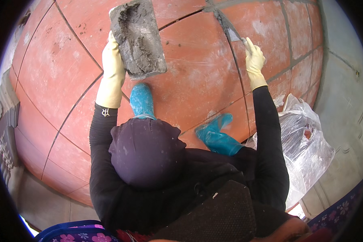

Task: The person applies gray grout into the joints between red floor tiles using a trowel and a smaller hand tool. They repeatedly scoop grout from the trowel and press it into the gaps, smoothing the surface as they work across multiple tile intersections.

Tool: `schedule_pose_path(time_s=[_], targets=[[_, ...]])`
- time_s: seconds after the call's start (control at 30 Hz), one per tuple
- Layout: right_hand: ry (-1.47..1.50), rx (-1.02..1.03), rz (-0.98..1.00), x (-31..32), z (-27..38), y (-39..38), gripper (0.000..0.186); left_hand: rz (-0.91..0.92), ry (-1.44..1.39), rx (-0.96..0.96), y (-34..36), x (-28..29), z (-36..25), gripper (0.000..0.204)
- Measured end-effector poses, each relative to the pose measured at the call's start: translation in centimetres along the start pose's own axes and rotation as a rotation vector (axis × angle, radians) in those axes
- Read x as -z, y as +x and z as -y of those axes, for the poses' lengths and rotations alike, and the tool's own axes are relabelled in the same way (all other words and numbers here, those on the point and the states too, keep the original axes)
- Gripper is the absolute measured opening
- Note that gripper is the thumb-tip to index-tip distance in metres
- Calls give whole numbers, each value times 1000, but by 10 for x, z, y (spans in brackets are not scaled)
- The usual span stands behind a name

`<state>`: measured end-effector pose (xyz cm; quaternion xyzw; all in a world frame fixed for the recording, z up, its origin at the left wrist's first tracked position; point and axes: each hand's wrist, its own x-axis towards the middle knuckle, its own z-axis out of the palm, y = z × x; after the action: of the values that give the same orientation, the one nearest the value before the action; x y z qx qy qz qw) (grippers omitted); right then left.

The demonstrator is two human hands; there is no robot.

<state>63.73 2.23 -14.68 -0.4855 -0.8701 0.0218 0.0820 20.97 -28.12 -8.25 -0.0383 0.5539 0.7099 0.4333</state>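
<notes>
My left hand (113, 66), in a pale yellow rubber glove, grips the left edge of a rectangular board. A thick layer of wet grey mortar (139, 46) covers most of that board, with a hollow scooped in it. My right hand (254, 62), gloved the same way, is closed round the handle of a small trowel (232, 34). The trowel's blade lies at a joint between reddish tiles (201, 60), where a strip of fresh grey mortar (222, 19) runs up from its tip. The fingertips of my left hand under the board are hidden.
Teal rubber boots (142, 99) stand on the tiles below the board. A bundle in clear plastic wrap (306, 141) lies right of my right arm, by a grey surface (343, 88). Grey moulded blocks (6, 109) line the left edge. Some joints are dark gaps, others grey-filled.
</notes>
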Motion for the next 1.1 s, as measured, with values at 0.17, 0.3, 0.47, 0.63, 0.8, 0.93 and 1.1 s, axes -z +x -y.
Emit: schedule_pose_path(time_s=[0.17,0.3,0.47,0.63,0.8,0.93,1.1], targets=[[106,10,-88,4,16,5,58,23,49,14,-2,0,-1,55],[-169,62,-21,11,23,5,59,-3,37,5,-3,-1,0,56],[-102,63,-81,15,31,4,57,6,67,9,-5,0,0,57],[84,-24,-134,12,35,6,52,-9,41,13,-3,1,3,57],[-127,46,-108,14,37,5,56,-19,67,2,-2,2,5,57],[79,5,-109,17,41,6,56,-6,48,-17,-4,2,3,56],[-248,97,22,21,42,11,55,4,63,35,-4,1,0,57]])
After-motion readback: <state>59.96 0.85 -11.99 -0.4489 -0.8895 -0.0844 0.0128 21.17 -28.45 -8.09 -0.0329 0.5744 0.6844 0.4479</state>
